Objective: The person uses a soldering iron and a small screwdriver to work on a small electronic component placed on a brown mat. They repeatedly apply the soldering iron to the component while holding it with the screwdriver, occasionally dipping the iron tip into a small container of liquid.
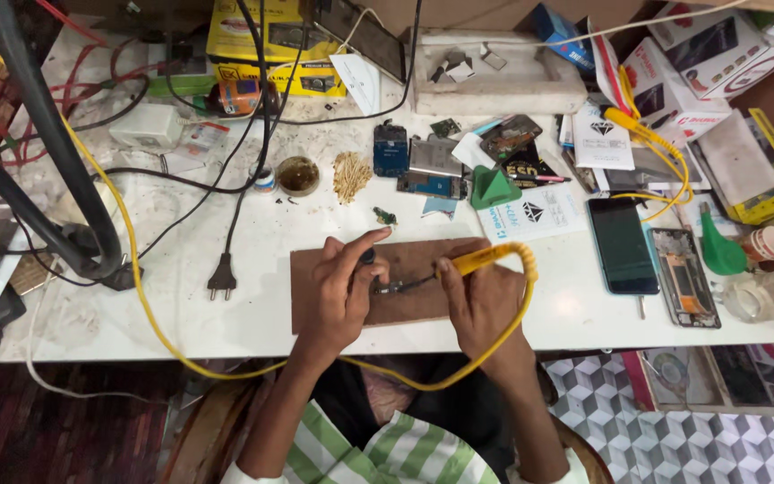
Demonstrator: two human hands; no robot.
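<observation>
Soldering iron [481, 261], yellow handle, gripped in right hand [481, 300] closed around the handle, pen-fashion. Long axis roughly horizontal across the view, slightly tilted: dark tip toward the left and a little down, cord end toward the right. Yellow cord [136, 278] loops from the handle's rear down past the surface [181, 314] edge and back up on the left.

Left hand [342, 291] curled, fingers pinching a thin dark tool, likely tweezers [367, 257]; forefinger extended. Tip of the iron meets a small metallic part [391, 288], lying on the brown wooden board [414, 305] between both hands. Kind of part too small to tell.

Judgement: iron light, rigid, hot at the metal end; hold only at the insulated yellow handle. Cord stiff enough to tug the handle. Small part light, probably fragile, apt to slide on the board unless pinned.
</observation>
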